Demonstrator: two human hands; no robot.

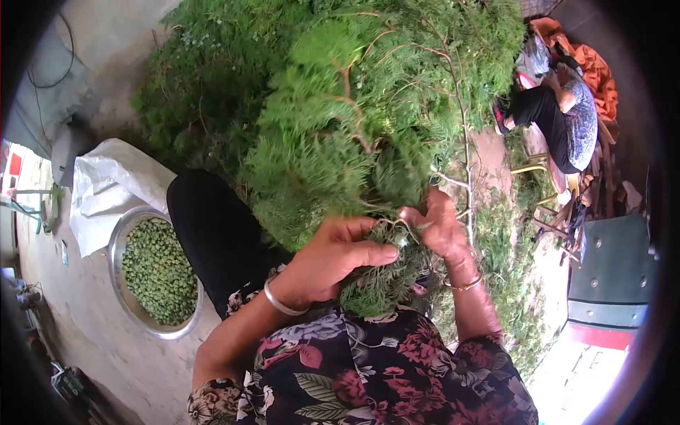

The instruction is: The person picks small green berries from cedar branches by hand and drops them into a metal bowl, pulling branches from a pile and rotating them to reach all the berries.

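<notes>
A big heap of feathery green branches (pixel 340 106) fills the top and middle of the head view and rests over my lap. My left hand (pixel 333 258), with a silver bangle on its wrist, grips a small leafy sprig (pixel 379 283) at the near end of one branch. My right hand (pixel 439 227), with a thin gold bangle, pinches the same sprig from the right side, fingertips close to my left thumb. Both hands are closed on the foliage just above my flowered blouse.
A metal bowl (pixel 120 241) full of small green seeds sits on the concrete at my left, beside a white sack (pixel 110 184). Another person (pixel 567 113) sits bent over at the upper right near orange cloth. A green metal box (pixel 613 273) stands at the right.
</notes>
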